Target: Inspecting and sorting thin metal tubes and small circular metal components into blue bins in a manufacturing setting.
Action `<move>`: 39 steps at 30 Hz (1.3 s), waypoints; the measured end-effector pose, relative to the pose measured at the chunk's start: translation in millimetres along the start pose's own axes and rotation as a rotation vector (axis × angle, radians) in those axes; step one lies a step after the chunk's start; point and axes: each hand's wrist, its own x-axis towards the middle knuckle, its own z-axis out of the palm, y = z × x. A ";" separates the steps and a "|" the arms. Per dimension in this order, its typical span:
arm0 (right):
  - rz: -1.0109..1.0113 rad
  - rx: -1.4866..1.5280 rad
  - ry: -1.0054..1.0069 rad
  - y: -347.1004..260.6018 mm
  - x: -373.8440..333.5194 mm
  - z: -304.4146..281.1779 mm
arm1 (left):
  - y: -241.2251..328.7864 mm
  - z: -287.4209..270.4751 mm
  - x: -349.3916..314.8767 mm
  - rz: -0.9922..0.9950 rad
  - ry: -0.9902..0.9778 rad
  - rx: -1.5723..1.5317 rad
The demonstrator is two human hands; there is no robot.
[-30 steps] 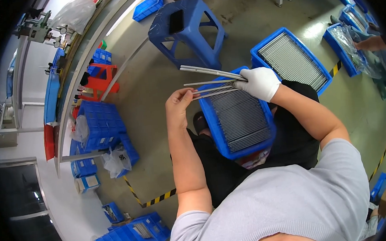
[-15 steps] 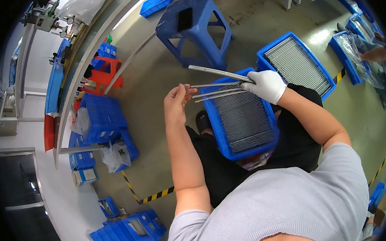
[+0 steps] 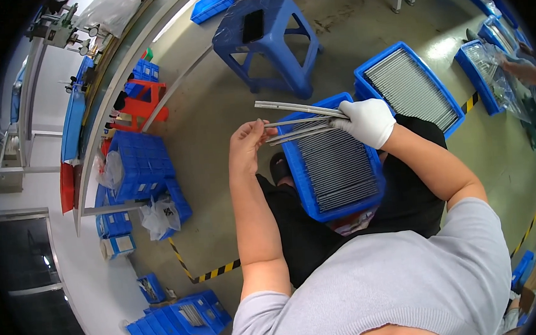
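Blue stool [image 3: 279, 28] on grey-green floor [image 3: 204, 171]

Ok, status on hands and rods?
Gloved right hand gripping a fan of grey rods. Bare left hand at one rod's end. Only rods between hands; blue crate below.

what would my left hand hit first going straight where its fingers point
The left hand would likely meet the rods first, then the gloved right hand; depth is unclear.

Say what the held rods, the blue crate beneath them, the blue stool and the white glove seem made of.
Rods: probably metal, dull silver-grey; straight, with pale highlights.
Blue crate: likely plastic, evenly coloured, with a thick rim.
Blue stool: likely moulded plastic; seat and legs look one piece, faintly shiny.
White glove: probably fabric, matt; weave too small to see.
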 end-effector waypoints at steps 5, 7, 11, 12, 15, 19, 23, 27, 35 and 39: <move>-0.015 -0.019 -0.001 0.7 -0.1 5.4 | -0.4 10.3 -2.0 -0.026 -0.078 -0.055; -0.006 0.010 -0.034 -0.4 0.5 5.1 | -0.7 12.6 -2.5 -0.027 -0.081 -0.077; -0.007 -0.003 -0.039 -0.7 0.0 5.1 | -3.7 15.1 -1.1 -0.038 -0.099 -0.063; -0.002 -0.001 -0.050 -0.3 0.5 5.1 | -4.3 15.4 -0.7 -0.042 -0.103 -0.061; 0.009 0.011 -0.082 -1.9 0.9 2.2 | -5.8 11.9 0.1 -0.037 -0.096 -0.011; 0.160 0.195 -0.201 2.7 3.9 -5.2 | 5.5 -12.0 -4.9 0.096 0.138 0.072; 0.267 0.772 -0.311 19.2 4.1 6.4 | 2.7 -20.2 -2.3 0.110 0.197 -0.113; 0.355 1.076 -0.524 9.4 -0.5 3.8 | 4.9 -6.1 -3.8 0.121 0.112 -0.188; 0.423 1.149 -0.805 8.1 1.1 4.4 | 3.3 -2.1 -3.2 0.102 -0.077 -0.259; 0.445 1.169 -0.833 7.1 1.0 4.9 | 2.1 -3.7 -3.7 0.103 -0.077 -0.241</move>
